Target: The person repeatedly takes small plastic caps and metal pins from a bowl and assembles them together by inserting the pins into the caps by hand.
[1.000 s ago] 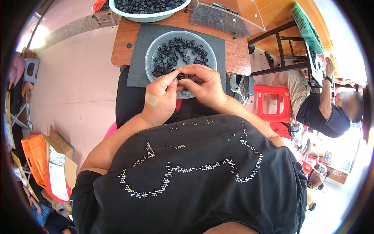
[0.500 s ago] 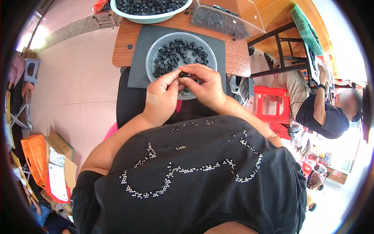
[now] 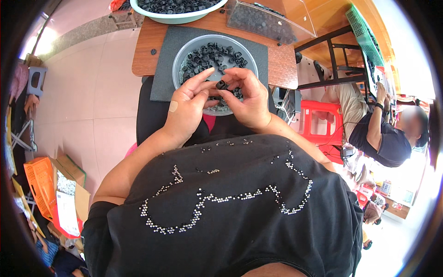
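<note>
Closest in is the person's black top with its pattern of small silver studs [image 3: 221,198], and from under it both bare forearms reach forward to meet over the near rim of a shallow round grey plastic bowl [image 3: 184,55]. The left hand [image 3: 187,108], with a small tan plaster on its back, has its index finger stretched toward the bowl and its thumb bent inward; its grip is narrow, the fingertips touching a small black plastic part [image 3: 221,85]. The right hand [image 3: 249,99] curls around from the other side, and its thumb and forefinger pinch that same part, so the piece sits between the two hands just above the bowl's near edge. The bowl holds a loose scatter of many more small black parts [image 3: 207,53] and stands on a dark grey rectangular mat [image 3: 161,69], which lies on a brown wooden bench [image 3: 143,60]. Farther back on the bench a pale green basin [image 3: 177,18] is heaped with the same black pieces, and beside it lies a clear plastic tray [image 3: 272,21]. Off to the right, past a red plastic stool [image 3: 323,115], another person in a dark shirt [image 3: 387,138] sits well apart.
</note>
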Demonstrator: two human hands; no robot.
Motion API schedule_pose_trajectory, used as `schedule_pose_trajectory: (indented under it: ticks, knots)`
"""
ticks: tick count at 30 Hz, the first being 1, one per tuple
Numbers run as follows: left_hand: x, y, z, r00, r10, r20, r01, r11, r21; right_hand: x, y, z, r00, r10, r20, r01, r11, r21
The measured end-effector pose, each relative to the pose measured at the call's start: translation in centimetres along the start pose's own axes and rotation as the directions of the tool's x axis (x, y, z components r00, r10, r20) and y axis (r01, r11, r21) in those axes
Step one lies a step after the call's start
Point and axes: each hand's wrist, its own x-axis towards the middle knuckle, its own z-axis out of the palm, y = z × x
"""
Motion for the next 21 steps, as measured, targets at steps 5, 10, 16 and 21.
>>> schedule_pose_trajectory:
  ticks: [5, 10, 16, 21]
  knots:
    - [0.5, -0.5, -0.8, 0.996, -0.033, -0.084, 0.035, 0.999, 0.021, 0.9, 0.5, -0.6, 0.996, -0.044, 0.079, 0.052, 0.992, -0.112]
    - [1.2, -0.8, -1.3, 0.986, -0.067, -0.154, 0.071, 0.997, 0.019, 5.3, 3.7, -3.9, 0.998, 0.064, -0.017, -0.066, 0.974, -0.216]
    - [1.3, -0.8, -1.9, 0.984, -0.079, -0.161, 0.085, 0.996, 0.033, 15.4, 2.5, -9.5, 0.834, -0.178, -0.522, 0.063, 0.971, -0.231]
    - [1.6, -0.7, -2.2, 0.982, -0.086, -0.17, 0.097, 0.994, 0.057, 8.6, 6.7, -5.4, 0.987, 0.092, 0.133, -0.035, 0.923, -0.383]
